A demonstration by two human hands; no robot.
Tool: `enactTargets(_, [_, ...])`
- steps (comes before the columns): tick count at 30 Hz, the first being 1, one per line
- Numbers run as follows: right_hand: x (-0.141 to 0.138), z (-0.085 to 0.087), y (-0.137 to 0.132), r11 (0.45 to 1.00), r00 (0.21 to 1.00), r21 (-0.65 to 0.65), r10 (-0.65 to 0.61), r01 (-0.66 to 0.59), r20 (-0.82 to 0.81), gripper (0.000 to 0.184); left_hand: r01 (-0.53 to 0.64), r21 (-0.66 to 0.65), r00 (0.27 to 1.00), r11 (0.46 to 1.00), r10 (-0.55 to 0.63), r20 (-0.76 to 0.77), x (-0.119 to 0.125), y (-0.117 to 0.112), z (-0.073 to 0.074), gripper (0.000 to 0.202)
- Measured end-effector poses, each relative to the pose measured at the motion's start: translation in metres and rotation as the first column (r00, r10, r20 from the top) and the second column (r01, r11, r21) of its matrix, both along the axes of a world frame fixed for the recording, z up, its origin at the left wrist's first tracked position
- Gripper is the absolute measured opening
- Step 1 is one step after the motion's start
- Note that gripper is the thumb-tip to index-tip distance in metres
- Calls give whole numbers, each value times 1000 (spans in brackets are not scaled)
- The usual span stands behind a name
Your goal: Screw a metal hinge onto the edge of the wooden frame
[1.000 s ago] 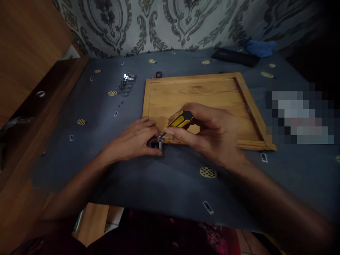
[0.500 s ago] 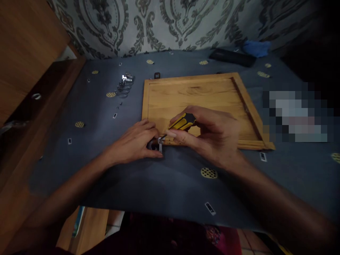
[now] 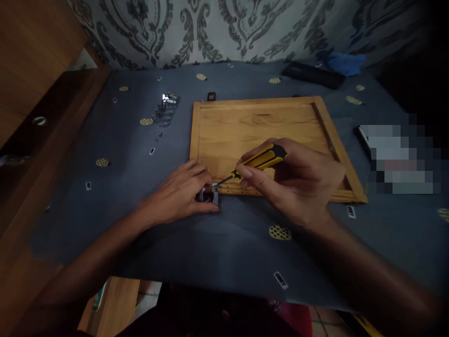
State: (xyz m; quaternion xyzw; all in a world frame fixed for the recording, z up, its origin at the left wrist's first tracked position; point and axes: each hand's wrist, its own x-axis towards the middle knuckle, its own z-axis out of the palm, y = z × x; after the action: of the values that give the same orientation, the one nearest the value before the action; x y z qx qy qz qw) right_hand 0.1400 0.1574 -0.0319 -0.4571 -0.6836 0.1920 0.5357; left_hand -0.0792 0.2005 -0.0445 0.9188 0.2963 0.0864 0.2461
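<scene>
Your left hand (image 3: 182,192) pinches the fitting (image 3: 215,200) at the panel's (image 3: 238,124) near edge; your right hand (image 3: 298,180) grips the screwdriver (image 3: 262,158) above the panel.

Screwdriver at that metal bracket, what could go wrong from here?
The screwdriver in the right hand could slip off the metal bracket and poke the left hand, whose fingers are close to the tip. A slip might also scratch the wooden panel. The tiny loose pieces on the tablecloth could get brushed away, as they lie uncontained.
</scene>
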Motion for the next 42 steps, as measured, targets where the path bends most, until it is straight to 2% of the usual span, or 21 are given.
enactTargets(12, [-1,-3,0,999,999,-3,32,-32,-22,27,-7,0,1000,1000,7,-26,0,0,0,37])
enactTargets(20, [1,4,-1,993,991,30,115,-117,73,22,-10,4,1000,1000,10,-13,-1,0,-2,36])
enactTargets(25, [5,6,3,965,966,-66,256,-253,35,19,-12,12,1000,1000,12,-8,-1,-1,-3,38])
enactTargets(29, [7,6,4,955,963,-129,270,-268,-3,21,-8,4,1000,1000,8,0,-1,-1,-2,38])
enactTargets(35, [6,5,4,963,966,-77,258,-257,3,18,1,24,1000,1000,-1,-8,-2,0,-3,38])
enactTargets(42, [6,1,7,973,972,23,227,-229,58,26,-5,12,1000,1000,5,5,-2,-1,-2,33])
